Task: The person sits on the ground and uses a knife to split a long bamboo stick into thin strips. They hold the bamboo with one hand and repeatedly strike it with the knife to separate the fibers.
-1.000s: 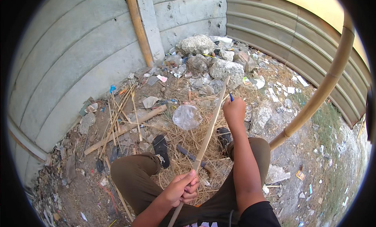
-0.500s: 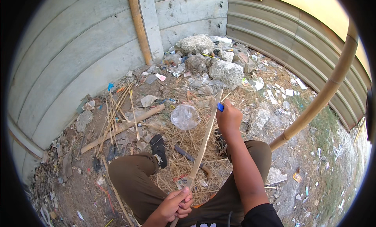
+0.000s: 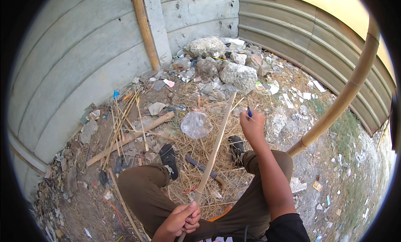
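Left hand (image 3: 182,219) closed, at the bottom centre of this head view, I grip the lower part of a long wooden strip (image 3: 216,152). It slants up from my fist to a spot just right of centre, its far end free in the air. My right hand (image 3: 253,124), right of centre, is curled around a small blue thing (image 3: 249,111) that pokes out above the fist; I cannot tell quite what it is. That hand is near the strip's upper end but apart from it.

The strip's face already looks flat and pale, so I judge it split and partly trimmed. A thin sliver (image 3: 238,102) sticks out beside its upper end, so some trimming may be unfinished there; how much is left I cannot tell.

Straw-like bits (image 3: 190,146) cover the ground between my shoes (image 3: 168,160). Left of centre, thin sticks (image 3: 124,115) lie across a bamboo pole (image 3: 161,120); whether those are finished doesn't show.
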Demonstrator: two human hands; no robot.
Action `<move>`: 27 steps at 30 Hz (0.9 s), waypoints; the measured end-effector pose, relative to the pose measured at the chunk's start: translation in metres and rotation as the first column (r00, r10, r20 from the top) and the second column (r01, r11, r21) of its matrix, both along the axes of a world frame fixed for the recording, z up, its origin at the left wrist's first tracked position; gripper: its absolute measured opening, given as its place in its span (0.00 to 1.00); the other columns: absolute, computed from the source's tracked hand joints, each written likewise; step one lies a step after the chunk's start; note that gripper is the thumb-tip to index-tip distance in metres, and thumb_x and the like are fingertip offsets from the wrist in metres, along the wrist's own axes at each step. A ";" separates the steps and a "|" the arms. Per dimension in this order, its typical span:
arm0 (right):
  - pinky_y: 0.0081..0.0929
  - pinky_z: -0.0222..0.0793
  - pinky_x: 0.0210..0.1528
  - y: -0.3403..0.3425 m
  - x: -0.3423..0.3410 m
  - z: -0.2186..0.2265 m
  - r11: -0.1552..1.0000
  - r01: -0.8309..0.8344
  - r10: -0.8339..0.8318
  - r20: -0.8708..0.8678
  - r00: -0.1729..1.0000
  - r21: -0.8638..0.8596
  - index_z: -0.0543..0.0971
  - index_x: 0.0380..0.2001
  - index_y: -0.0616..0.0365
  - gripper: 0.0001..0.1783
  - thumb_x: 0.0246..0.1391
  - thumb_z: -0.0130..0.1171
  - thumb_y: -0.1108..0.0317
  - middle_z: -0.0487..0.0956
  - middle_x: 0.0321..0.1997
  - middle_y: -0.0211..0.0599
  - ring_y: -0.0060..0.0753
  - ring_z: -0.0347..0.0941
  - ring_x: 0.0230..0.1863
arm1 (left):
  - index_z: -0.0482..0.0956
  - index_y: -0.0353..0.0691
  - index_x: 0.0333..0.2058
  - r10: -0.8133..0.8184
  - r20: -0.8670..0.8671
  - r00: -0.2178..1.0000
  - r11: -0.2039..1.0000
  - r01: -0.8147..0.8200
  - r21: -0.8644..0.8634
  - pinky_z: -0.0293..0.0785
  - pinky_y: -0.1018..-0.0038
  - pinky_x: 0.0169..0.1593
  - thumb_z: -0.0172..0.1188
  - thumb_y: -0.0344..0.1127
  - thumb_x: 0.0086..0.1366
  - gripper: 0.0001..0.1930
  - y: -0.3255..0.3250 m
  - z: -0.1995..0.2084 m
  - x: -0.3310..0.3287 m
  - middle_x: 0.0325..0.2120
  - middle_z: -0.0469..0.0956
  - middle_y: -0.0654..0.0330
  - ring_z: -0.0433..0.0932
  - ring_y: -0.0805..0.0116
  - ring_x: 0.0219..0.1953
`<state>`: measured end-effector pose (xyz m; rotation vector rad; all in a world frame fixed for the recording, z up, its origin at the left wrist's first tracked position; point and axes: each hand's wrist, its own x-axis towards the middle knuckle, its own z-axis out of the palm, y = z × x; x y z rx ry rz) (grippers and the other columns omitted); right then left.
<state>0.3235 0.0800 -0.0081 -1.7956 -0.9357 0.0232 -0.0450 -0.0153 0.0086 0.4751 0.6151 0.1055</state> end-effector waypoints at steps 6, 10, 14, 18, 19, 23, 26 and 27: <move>0.39 0.63 0.22 0.003 -0.022 -0.019 0.962 0.071 -0.055 -0.066 0.996 0.265 0.71 0.21 0.60 0.13 0.56 0.60 0.67 0.73 0.16 0.45 0.46 0.69 0.15 | 0.62 0.44 0.30 0.005 0.072 0.997 1.000 -0.007 0.030 0.43 0.81 0.17 0.38 0.53 0.78 0.21 0.008 0.003 0.018 0.17 0.52 0.72 0.47 0.83 0.14; 0.43 0.68 0.21 -0.005 -0.036 -0.025 0.991 -0.103 0.059 0.433 0.900 0.080 0.74 0.25 0.55 0.07 0.48 0.63 0.70 0.76 0.18 0.39 0.47 0.75 0.19 | 0.62 0.44 0.30 0.047 0.035 0.998 0.997 -0.049 0.066 0.43 0.81 0.17 0.38 0.53 0.79 0.21 0.008 0.004 0.021 0.17 0.52 0.71 0.47 0.83 0.14; 0.40 0.69 0.22 0.004 -0.027 -0.013 0.974 -0.010 -0.085 0.409 0.908 0.226 0.74 0.24 0.54 0.07 0.50 0.63 0.70 0.76 0.19 0.42 0.48 0.75 0.19 | 0.62 0.44 0.30 0.032 0.051 0.998 0.994 -0.037 0.101 0.43 0.81 0.17 0.38 0.53 0.79 0.21 0.007 0.010 0.018 0.17 0.52 0.71 0.47 0.83 0.14; 0.41 0.71 0.24 0.003 -0.016 -0.006 0.970 0.033 -0.136 0.427 0.894 0.241 0.75 0.27 0.51 0.06 0.47 0.64 0.69 0.78 0.20 0.40 0.46 0.76 0.20 | 0.62 0.43 0.30 0.020 0.022 1.000 0.995 -0.022 0.094 0.43 0.81 0.17 0.38 0.52 0.79 0.21 0.005 0.008 0.020 0.16 0.52 0.71 0.47 0.83 0.14; 0.42 0.71 0.24 0.002 -0.016 -0.004 0.971 0.030 -0.138 0.455 0.880 0.237 0.75 0.27 0.51 0.06 0.47 0.64 0.69 0.78 0.19 0.40 0.46 0.76 0.20 | 0.62 0.43 0.29 0.014 0.004 1.000 0.996 -0.014 0.087 0.42 0.80 0.17 0.38 0.52 0.79 0.21 0.003 0.006 0.021 0.16 0.52 0.71 0.47 0.83 0.14; 0.42 0.71 0.24 0.004 -0.003 0.004 0.982 0.178 -0.183 0.490 0.852 0.057 0.75 0.26 0.52 0.07 0.50 0.63 0.67 0.78 0.20 0.41 0.47 0.77 0.21 | 0.61 0.44 0.29 -0.038 -0.017 0.999 0.998 0.039 0.054 0.42 0.80 0.17 0.37 0.52 0.79 0.22 -0.006 0.005 0.024 0.16 0.51 0.72 0.46 0.84 0.14; 0.43 0.69 0.22 0.010 0.015 -0.002 0.987 0.139 -0.159 0.503 0.850 0.079 0.73 0.25 0.54 0.07 0.51 0.62 0.67 0.78 0.19 0.41 0.48 0.76 0.20 | 0.61 0.44 0.28 -0.032 -0.072 0.997 0.999 0.035 0.033 0.43 0.80 0.17 0.38 0.53 0.78 0.22 -0.015 0.008 0.020 0.16 0.52 0.72 0.46 0.83 0.14; 0.43 0.69 0.23 0.014 0.019 -0.005 0.988 0.141 -0.150 0.532 0.833 0.059 0.73 0.24 0.54 0.08 0.51 0.61 0.67 0.78 0.19 0.41 0.48 0.76 0.21 | 0.61 0.44 0.28 -0.026 -0.098 0.995 0.998 0.030 0.047 0.43 0.80 0.17 0.38 0.53 0.78 0.22 -0.015 0.012 0.017 0.16 0.52 0.72 0.46 0.83 0.14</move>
